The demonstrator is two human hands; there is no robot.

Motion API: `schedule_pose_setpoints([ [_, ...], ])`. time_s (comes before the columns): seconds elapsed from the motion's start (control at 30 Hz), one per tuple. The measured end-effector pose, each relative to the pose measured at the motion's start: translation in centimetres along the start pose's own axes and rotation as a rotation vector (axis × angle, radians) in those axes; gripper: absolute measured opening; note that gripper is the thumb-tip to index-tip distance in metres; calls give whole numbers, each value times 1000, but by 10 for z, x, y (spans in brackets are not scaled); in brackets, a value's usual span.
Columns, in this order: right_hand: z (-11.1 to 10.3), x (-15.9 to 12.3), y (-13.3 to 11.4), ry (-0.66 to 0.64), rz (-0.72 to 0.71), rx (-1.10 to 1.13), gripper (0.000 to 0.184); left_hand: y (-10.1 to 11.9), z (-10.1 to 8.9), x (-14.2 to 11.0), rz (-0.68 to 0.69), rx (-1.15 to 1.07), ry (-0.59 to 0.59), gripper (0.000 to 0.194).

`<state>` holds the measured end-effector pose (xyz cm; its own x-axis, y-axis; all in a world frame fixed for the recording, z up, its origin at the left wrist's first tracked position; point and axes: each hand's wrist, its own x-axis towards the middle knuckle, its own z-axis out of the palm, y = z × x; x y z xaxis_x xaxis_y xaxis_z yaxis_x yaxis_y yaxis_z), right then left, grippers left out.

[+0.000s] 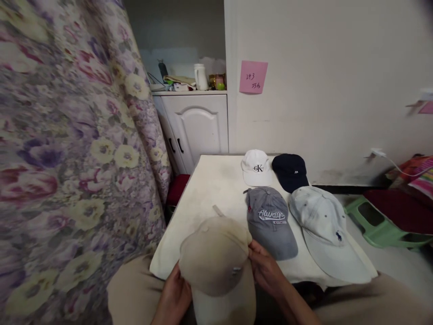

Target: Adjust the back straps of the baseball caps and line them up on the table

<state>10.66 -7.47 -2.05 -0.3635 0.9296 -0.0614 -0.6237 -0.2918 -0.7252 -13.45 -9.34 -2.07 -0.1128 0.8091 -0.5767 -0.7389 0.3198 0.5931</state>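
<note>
Over the near edge of the cream worktop (216, 178), a beige cap (213, 257) is held brim toward the person, the left hand (177, 289) clamped on its left side, the right hand (265, 266) pinching its right; farther right lie a white cap (256, 169), a navy cap (290, 171), a grey cap (270, 230) and a pale cap (321, 216)

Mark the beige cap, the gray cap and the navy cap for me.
Beige cap (218, 264): head view, front of the crown.
Gray cap (269, 224): head view, crown front, just under the lettering.
Navy cap (288, 172): head view, crown, beside the small white mark.
</note>
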Motion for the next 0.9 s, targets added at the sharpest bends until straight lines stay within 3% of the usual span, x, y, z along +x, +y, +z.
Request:
schedule_pose_setpoints([
  [0.03, 2, 0, -4, -17, -4, 14, 40, 5, 6, -2, 35, 57, -37, 12],
  [0.07, 4, 1, -9, -37, -14, 43, 39, 11, 13, -6, 84, 112, -76, 23],
  [0.2, 14, 6, -31, -71, -70, 206, 30, 36, 44, -23, 172, 195, -91, 47],
  [0.57, 55, 20, -108, -67, -222, 78, 39, 83, 93, -54, 362, 181, -416, 40],
  [0.67, 58, 24, -125, -77, -292, 52, 40, 95, 101, -56, 402, 196, -533, 42],
  [0.77, 51, 22, -128, -126, -289, -5, 41, 96, 102, -56, 346, 328, -635, 43],
  [0.9, 31, 10, -118, -206, -196, -107, 27, 84, 95, -58, 271, 504, -600, 34],
])
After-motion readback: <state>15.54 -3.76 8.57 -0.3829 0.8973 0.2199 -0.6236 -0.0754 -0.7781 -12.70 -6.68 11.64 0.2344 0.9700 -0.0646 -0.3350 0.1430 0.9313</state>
